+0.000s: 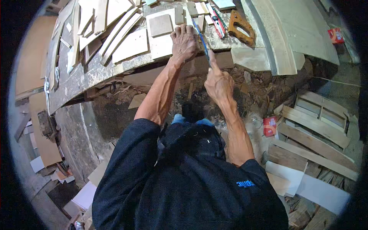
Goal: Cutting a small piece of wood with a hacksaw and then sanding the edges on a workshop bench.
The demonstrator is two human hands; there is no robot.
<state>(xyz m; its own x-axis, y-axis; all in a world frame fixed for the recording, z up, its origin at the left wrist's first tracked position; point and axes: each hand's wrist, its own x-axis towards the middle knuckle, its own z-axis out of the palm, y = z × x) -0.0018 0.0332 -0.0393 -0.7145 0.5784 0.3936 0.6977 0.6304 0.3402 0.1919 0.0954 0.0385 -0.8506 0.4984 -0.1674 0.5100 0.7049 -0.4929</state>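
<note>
"Looking from where?"
"From the person's head, as the left of two cameras worn side by side. Faces steeply down over the black shirt [199, 184], along to the left hand [184, 44] and right hand [219, 85] by the tabletop's [92, 78] near edge."
"Squarely over the tabletop?"
"No, rather from in front of that edge. Takes in the near left corner and, below, some floor [126, 119]; cuts off the far edge at the top."
"How near?"
"Closest to the shirt, farther from the tabletop, farthest from the floor."
"And how wide?"
"Wide enough to bow the near edge and darken both sides."
</note>
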